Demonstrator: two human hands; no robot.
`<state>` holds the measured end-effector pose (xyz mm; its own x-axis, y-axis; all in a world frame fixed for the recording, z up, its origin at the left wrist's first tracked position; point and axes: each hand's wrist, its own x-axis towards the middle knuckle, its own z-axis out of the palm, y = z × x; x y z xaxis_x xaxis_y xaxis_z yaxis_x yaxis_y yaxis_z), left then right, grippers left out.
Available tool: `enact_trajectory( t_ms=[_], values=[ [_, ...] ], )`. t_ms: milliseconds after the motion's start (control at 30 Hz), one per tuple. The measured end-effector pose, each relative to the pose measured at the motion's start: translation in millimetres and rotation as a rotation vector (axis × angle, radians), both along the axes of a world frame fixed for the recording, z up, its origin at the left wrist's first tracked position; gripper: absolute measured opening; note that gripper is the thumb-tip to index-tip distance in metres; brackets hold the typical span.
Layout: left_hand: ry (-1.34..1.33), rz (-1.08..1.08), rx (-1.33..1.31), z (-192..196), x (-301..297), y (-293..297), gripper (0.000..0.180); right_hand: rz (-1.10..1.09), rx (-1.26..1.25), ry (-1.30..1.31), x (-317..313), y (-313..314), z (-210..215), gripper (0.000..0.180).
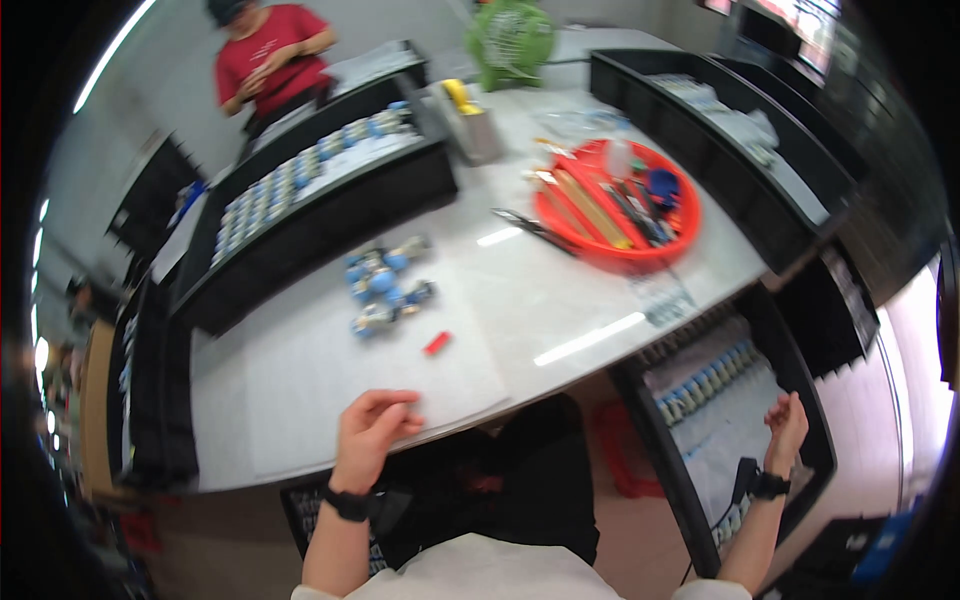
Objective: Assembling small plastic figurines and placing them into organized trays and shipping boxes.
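Note:
My left hand (376,432) is over the near edge of the white table, its fingers loosely bent with a small gap and no object visible in them. Farther in on the table lies a small red block (437,343). Behind it sits a loose group of small blue-and-white parts (380,283), blurred, their exact kind unclear. Off to the right, my right hand (788,432) hovers over a black crate (640,440) holding rows of similar blue-and-white parts (708,382). Its fingers are slightly curled and apart, with nothing visible in them.
A red round basket (620,262) of tools stands on the table, black pliers (535,231) by its rim. Black crates (320,240) of parts line the left and back; another (700,145) stands back right. Beyond are a green fan (510,45) and a person in red (275,60).

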<state>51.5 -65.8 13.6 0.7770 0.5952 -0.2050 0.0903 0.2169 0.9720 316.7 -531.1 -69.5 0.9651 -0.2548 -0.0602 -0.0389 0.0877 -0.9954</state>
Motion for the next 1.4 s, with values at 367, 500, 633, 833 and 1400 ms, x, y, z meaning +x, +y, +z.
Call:
enact_trajectory(
  t_ms=[367,500,633,833,1400],
  values=[
    [-0.108,-0.116,-0.024,-1,-26,3,0.017,1.459,-0.725,-0.872,-110,332,148,0.032],
    [-0.226,-0.082,0.002,16,-36,15,0.017,1.352,-0.843,-1.081,-120,422,147,0.025],
    [-0.266,-0.032,-0.019,14,-47,42,0.015,1.152,-1.137,-1.276,-121,465,121,0.017],
    [-0.264,0.237,-0.275,6,-59,55,0.023,1.199,-0.922,-1.033,-151,454,130,0.018],
    [-0.380,0.194,-0.427,-11,-45,61,0.024,1.255,0.084,-0.098,-209,430,78,0.040]
  ],
)
